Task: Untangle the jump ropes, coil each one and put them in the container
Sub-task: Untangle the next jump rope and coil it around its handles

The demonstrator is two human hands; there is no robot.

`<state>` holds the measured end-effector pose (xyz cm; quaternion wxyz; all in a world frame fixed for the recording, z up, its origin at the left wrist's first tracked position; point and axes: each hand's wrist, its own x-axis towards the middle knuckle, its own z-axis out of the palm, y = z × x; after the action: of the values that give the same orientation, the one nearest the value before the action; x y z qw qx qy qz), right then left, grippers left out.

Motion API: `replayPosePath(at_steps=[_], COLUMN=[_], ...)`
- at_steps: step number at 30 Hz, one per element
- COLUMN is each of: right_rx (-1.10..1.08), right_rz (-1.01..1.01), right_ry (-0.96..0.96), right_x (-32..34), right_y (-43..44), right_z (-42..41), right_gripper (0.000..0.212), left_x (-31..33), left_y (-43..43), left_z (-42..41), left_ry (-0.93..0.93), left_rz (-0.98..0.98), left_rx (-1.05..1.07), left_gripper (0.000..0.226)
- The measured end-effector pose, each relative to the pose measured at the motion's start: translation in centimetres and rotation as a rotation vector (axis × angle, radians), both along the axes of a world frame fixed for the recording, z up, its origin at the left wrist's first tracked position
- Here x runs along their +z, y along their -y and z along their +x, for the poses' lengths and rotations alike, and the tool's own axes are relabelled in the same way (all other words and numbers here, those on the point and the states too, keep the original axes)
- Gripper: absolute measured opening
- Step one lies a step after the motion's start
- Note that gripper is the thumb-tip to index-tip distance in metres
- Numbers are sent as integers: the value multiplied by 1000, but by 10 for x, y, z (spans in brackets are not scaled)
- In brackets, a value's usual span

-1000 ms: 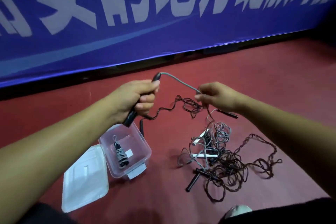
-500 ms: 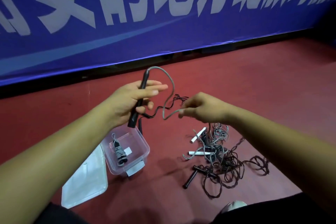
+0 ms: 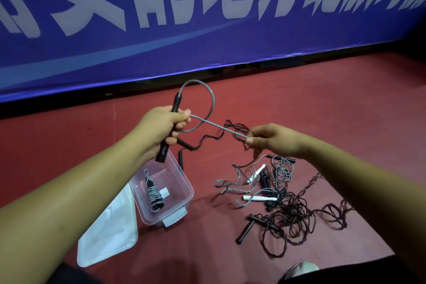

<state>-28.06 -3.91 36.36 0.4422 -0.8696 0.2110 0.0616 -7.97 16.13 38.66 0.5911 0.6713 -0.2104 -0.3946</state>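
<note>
Grey cord [image 3: 212, 101] arcs in one loop from the top of a black handle [image 3: 177, 102] and back to the left hand [image 3: 159, 129], whose fingers [image 3: 180, 125] are curled tight round that handle, held up near the container [image 3: 187, 182]. From there the cord runs taut to the right hand [image 3: 274, 142], which pinches it between thumb and forefinger. This looks like the coiling step: one turn is formed, and the next move calls for feeding more cord toward the handle while drawing it free of the tangle [image 3: 285, 212] on the red floor [image 3: 334, 104]. One coiled rope [image 3: 154, 193] already lies inside the clear container, with the lid [image 3: 108, 233] beside it. Large white Chinese characters cross the blue banner [image 3: 207, 53], cropped at the top. The container's white label [image 3: 174, 218] is too small to read.
</note>
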Motion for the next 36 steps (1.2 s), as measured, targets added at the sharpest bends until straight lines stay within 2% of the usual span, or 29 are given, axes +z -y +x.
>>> replayPosePath(at_steps=[5,7,9,11,12,14,16,18,21,24,26,29,36], right_rx=[-73,-131,-157,-121,-85,0,100,187,232,209,224,245,174], right_rz=[33,66,-18,-213,-283,-327,-335,-321,-277,-315,-373,-401,-443], right_ry=[-98,-82,-34,-13,-12,-11,9,56,145,162,138,77,-195], right_x=[-26,-29,-26,-17,-11,-1,8,18,30,32,32,29,-12], right_y=[25,30,29,19,10,-10,-31,-51,-73,-76,-70,-52,0], right_z=[-13,-16,-12,-1,6,19,30,40,50,51,47,39,13], right_gripper=[19,20,22,22,21,20,19,18,19,23,26,19,26], left_x=[-8,-16,-27,-35,-34,-27,-13,-4,-5,-9,-7,-11,-26], left_y=[-13,-25,-35,-38,-37,-32,-25,-20,-16,-15,-13,-10,-21], left_z=[40,57,64,62,57,42,16,-9,-23,-16,-12,-1,46], left_ry=[-52,-34,97,326,417,438,293,256,331,349,394,457,373], left_rz=[23,95,283,506,546,440,208,73,47,87,86,134,203], left_rx=[158,174,139,91,81,60,-16,-151,-347,-411,-386,-301,35], left_gripper=[21,18,10,7,7,10,10,13,17,18,22,22,27])
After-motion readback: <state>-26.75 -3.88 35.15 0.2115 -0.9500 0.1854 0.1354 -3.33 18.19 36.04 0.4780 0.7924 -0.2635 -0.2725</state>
